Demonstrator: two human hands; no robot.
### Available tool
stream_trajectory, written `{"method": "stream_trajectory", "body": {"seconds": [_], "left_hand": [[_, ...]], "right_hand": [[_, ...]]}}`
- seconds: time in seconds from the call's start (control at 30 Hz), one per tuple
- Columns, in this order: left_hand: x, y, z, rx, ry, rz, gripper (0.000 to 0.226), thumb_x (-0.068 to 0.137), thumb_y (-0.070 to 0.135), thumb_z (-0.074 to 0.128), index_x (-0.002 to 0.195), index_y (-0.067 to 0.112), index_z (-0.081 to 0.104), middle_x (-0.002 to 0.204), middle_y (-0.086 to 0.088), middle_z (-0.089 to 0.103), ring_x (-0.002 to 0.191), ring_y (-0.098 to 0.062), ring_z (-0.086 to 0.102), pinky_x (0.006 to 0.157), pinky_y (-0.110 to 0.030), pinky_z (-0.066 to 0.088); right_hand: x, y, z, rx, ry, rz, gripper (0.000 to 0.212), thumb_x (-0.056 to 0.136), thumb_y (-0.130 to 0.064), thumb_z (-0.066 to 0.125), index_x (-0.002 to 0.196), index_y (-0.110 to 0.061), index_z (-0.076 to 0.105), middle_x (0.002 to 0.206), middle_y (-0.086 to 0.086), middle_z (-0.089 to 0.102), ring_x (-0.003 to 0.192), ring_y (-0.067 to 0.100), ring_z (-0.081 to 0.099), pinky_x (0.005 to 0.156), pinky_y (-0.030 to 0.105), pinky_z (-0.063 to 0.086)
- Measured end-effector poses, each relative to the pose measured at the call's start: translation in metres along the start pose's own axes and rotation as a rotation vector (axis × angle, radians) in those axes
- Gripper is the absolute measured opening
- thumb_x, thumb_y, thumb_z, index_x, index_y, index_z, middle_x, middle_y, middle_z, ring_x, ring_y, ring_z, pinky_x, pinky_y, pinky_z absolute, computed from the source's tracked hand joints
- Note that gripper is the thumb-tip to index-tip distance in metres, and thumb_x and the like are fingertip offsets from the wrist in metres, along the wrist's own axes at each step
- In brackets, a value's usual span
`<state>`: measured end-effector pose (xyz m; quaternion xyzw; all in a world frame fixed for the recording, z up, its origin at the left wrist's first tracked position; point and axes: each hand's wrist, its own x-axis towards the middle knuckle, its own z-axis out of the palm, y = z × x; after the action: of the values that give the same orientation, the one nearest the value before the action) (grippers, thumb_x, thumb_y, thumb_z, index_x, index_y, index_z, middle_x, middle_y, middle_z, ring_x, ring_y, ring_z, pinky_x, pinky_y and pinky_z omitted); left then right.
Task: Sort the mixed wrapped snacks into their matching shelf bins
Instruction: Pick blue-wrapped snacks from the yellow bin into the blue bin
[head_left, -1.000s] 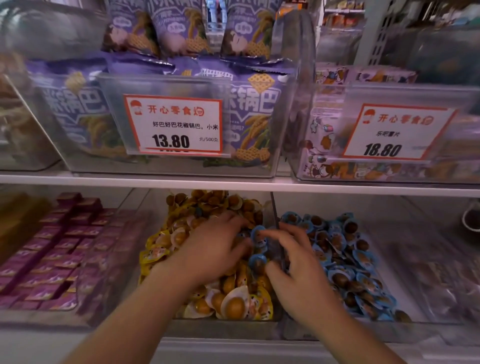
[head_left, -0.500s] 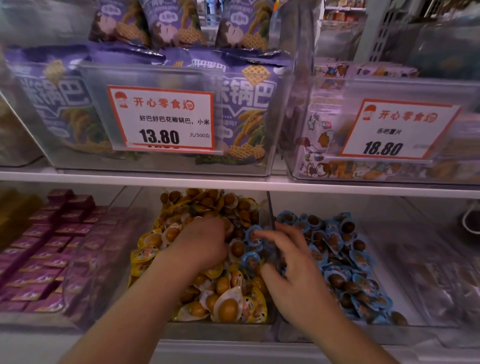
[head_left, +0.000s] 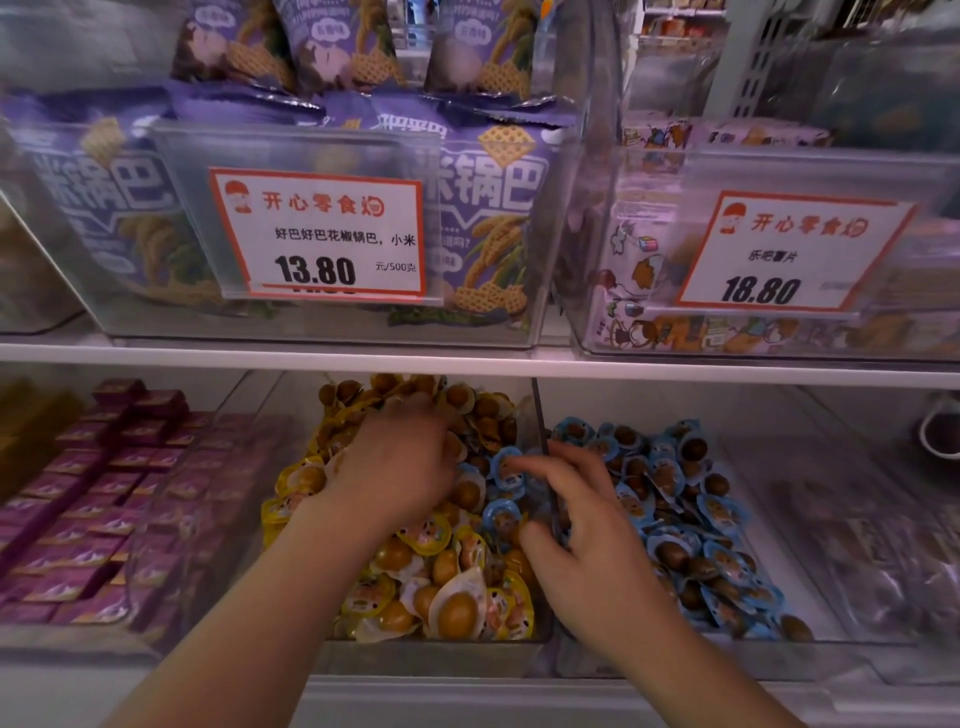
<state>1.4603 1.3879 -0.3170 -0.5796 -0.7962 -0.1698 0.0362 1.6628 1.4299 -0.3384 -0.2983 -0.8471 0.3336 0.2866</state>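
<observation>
The middle clear bin (head_left: 431, 657) holds yellow-wrapped snacks (head_left: 457, 608). Two stray blue-wrapped snacks (head_left: 503, 519) lie among them by the divider (head_left: 540, 431). To the right, another bin (head_left: 675, 662) holds the blue-wrapped snacks (head_left: 675, 483). My left hand (head_left: 395, 467) is deep in the yellow pile, its fingertips buried and blurred. My right hand (head_left: 587, 530) lies across the divider. Its fingers are spread over the stray blue packs, the index finger touching the upper one and the thumb beside the lower one.
A bin of purple-wrapped bars (head_left: 78, 519) stands on the left and a dim bin of clear packets (head_left: 883, 545) on the right. The white shelf edge (head_left: 467, 361) runs just above the hands. It carries bins of purple bags (head_left: 483, 208) with price tags (head_left: 322, 234).
My left hand has pushed farther back into the yellow pile. My right hand has stayed at the divider over the blue packs.
</observation>
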Motion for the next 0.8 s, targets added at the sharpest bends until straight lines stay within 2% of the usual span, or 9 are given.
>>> {"method": "stream_trajectory", "body": {"seconds": [0.1,0.2,0.27,0.4,0.47,0.57,0.67,0.73,0.8], "left_hand": [[-0.005,0.003,0.013,0.044,-0.231,0.056,0.043,0.092,0.028,0.052,0.134,0.039,0.054,0.128,0.005,0.050,0.117,-0.024,0.048,0.091,-0.039,0.039],[-0.002,0.001,0.020,0.089,-0.308,0.057,0.052,0.094,0.027,0.049,0.143,0.043,0.043,0.143,0.008,0.043,0.128,-0.024,0.041,0.104,-0.042,0.033],[-0.001,0.001,0.022,0.073,-0.303,0.011,0.049,0.095,0.028,0.048,0.141,0.041,0.044,0.144,0.007,0.043,0.129,-0.025,0.041,0.105,-0.042,0.032],[-0.003,-0.002,0.022,0.015,-0.178,-0.059,0.020,0.093,0.035,0.056,0.113,0.034,0.057,0.122,0.004,0.055,0.118,-0.023,0.048,0.095,-0.038,0.038],[-0.005,-0.004,0.018,-0.047,-0.103,-0.045,0.008,0.090,0.036,0.061,0.095,0.036,0.055,0.106,0.008,0.054,0.108,-0.019,0.053,0.086,-0.036,0.042],[-0.004,0.000,0.014,-0.139,0.093,-0.030,0.015,0.087,0.040,0.065,0.083,0.030,0.055,0.092,0.010,0.054,0.086,-0.014,0.056,0.072,-0.034,0.047],[-0.001,0.014,0.015,-0.275,0.280,-0.082,0.017,0.086,0.034,0.067,0.078,0.024,0.055,0.083,0.008,0.053,0.071,-0.010,0.053,0.057,-0.025,0.041],[-0.003,0.024,0.022,-0.338,0.168,-0.006,0.014,0.086,0.033,0.067,0.087,0.026,0.055,0.084,0.010,0.056,0.073,-0.008,0.056,0.057,-0.020,0.041],[-0.006,0.032,0.026,-0.457,-0.157,0.069,0.036,0.080,0.042,0.066,0.111,0.029,0.052,0.101,0.011,0.061,0.091,-0.009,0.061,0.073,-0.023,0.051]], "right_hand": [[0.000,0.000,0.000,-0.002,0.005,-0.004,0.046,0.090,-0.019,0.059,0.128,-0.044,0.055,0.139,-0.021,0.030,0.109,-0.030,0.036,0.085,-0.007,0.027],[-0.001,0.000,0.000,-0.011,0.006,-0.006,0.046,0.090,-0.020,0.059,0.128,-0.045,0.054,0.137,-0.024,0.029,0.110,-0.030,0.034,0.086,-0.008,0.026],[-0.001,0.000,0.000,-0.006,0.001,-0.005,0.046,0.090,-0.021,0.059,0.128,-0.047,0.054,0.138,-0.026,0.028,0.115,-0.031,0.029,0.088,-0.008,0.024],[0.000,0.000,-0.001,-0.003,-0.001,0.000,0.046,0.090,-0.022,0.059,0.128,-0.046,0.054,0.139,-0.023,0.029,0.113,-0.028,0.033,0.087,-0.007,0.026],[0.000,0.001,0.000,0.000,0.000,0.001,0.046,0.089,-0.022,0.059,0.128,-0.046,0.054,0.139,-0.024,0.029,0.114,-0.029,0.032,0.088,-0.008,0.025],[0.000,0.001,-0.001,0.010,0.008,-0.003,0.046,0.089,-0.021,0.060,0.128,-0.045,0.055,0.139,-0.022,0.030,0.115,-0.030,0.030,0.088,-0.008,0.023],[0.000,0.000,-0.001,0.012,0.014,-0.008,0.046,0.088,-0.019,0.061,0.128,-0.042,0.057,0.139,-0.019,0.032,0.111,-0.030,0.033,0.087,-0.008,0.024],[0.000,-0.001,-0.002,0.019,0.011,-0.008,0.047,0.087,-0.017,0.060,0.128,-0.041,0.058,0.140,-0.017,0.033,0.112,-0.026,0.037,0.088,-0.007,0.025],[0.000,-0.003,-0.002,0.034,0.008,-0.003,0.047,0.087,-0.015,0.060,0.127,-0.040,0.058,0.140,-0.016,0.035,0.119,-0.015,0.040,0.093,-0.005,0.026]]}}
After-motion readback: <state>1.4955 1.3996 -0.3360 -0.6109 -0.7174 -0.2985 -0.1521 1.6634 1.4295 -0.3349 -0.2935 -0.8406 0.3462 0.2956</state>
